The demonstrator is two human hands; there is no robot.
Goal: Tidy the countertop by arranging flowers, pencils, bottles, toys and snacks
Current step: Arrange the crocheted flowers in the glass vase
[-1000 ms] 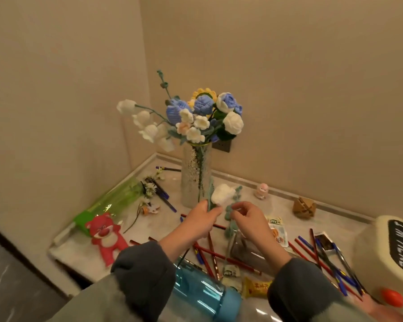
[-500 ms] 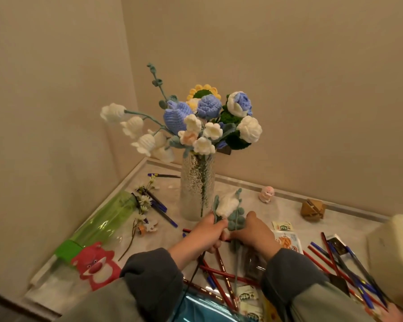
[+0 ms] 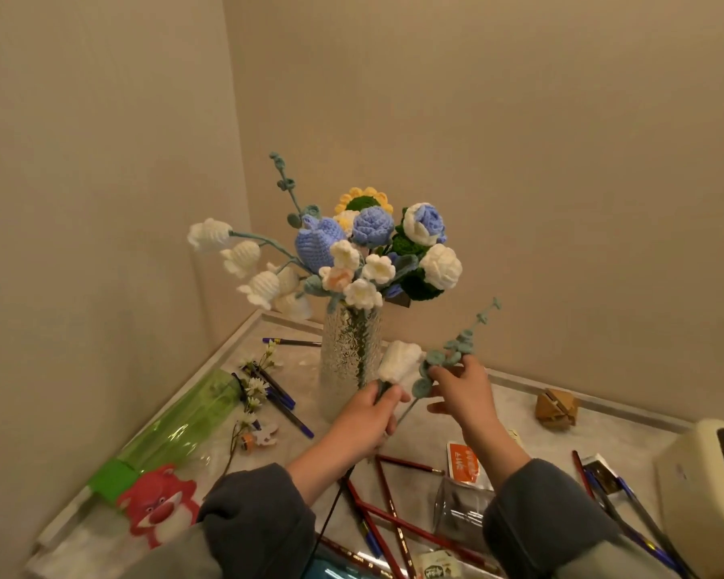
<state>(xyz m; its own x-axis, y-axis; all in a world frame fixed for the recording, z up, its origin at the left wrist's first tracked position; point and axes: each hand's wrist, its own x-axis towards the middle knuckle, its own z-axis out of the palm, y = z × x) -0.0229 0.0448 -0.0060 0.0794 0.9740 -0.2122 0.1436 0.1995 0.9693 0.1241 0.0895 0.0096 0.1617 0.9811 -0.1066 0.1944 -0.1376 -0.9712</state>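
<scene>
A textured glass vase (image 3: 349, 361) stands in the counter's corner, filled with crocheted blue, white and yellow flowers (image 3: 368, 252). In front of it my left hand (image 3: 364, 415) grips the stem of a white crocheted flower (image 3: 398, 361). My right hand (image 3: 462, 390) pinches a grey-green leafy sprig (image 3: 456, 348) that slants up to the right. Both stems hang down between my hands. Red pencils (image 3: 393, 511) and blue pens (image 3: 285, 405) lie scattered on the marble counter (image 3: 515, 407).
A green bottle (image 3: 176, 428) lies along the left wall beside a red bear toy (image 3: 159, 503). Small daisies (image 3: 253, 394), a wooden puzzle (image 3: 556, 407), snack packets (image 3: 462, 459) and a cream box (image 3: 703, 482) at the right edge surround the work area.
My hands have drawn apart and risen a little. The leafy sprig has been separated from the white flower and now tilts to the right in my right hand. The view moved closer.
</scene>
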